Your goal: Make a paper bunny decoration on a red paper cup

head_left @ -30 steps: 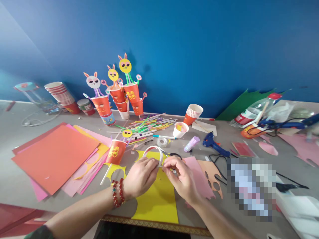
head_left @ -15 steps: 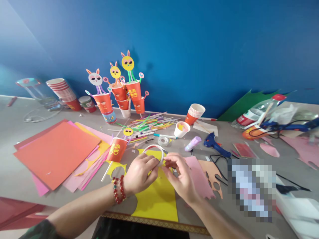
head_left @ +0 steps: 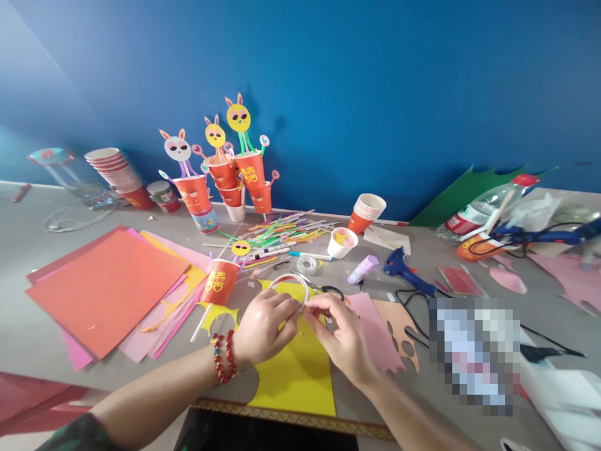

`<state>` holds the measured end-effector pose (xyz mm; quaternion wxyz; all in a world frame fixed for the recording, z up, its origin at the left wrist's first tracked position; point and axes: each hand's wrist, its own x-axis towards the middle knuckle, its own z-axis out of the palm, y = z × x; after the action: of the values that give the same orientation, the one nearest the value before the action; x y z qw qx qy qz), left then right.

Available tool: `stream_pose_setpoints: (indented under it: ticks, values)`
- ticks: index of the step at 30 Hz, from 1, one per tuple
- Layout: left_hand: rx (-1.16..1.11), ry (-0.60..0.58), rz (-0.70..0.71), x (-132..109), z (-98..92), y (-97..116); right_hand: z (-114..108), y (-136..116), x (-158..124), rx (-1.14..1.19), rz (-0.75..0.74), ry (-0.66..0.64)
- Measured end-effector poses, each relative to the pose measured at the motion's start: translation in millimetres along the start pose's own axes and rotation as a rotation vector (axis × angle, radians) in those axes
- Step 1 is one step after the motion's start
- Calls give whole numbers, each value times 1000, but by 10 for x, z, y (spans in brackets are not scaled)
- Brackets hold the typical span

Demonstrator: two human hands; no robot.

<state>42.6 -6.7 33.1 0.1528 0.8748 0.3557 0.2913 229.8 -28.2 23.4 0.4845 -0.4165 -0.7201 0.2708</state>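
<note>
My left hand [head_left: 267,329], with red bead bracelets at the wrist, is closed around the near side of a thin white roll of tape [head_left: 307,289]. The roll stands above a yellow paper sheet [head_left: 295,376]. Thumb and fingertips of my right hand [head_left: 338,332] are pinched at the roll's right edge, against my left fingers. Whether a loose tape end sits between them is too small to see. Black scissors handles [head_left: 334,290] show just behind my right hand.
At left lie stacked coloured papers [head_left: 107,288] and a red paper cup [head_left: 222,282] with a yellow face. Decorated cups [head_left: 192,194], straws [head_left: 282,230], a clear tape roll [head_left: 307,265], a glue stick [head_left: 363,269] and a blue glue gun [head_left: 407,272] stand or lie behind and right.
My right fingers have drawn together and shifted slightly left to the roll's edge. More of the scissors handles shows behind them. My left hand and the roll stay about where they were.
</note>
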Motion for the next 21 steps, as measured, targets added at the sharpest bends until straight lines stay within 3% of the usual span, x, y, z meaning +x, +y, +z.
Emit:
stream_pose_setpoints:
  ticks: [5,21]
  values:
    - [-3,28,1,14,-10,0,-24,-30,33,-18,-69,-13]
    - [-89,135,37,-8,9,10,-14,-28,14,-27,-62,-42]
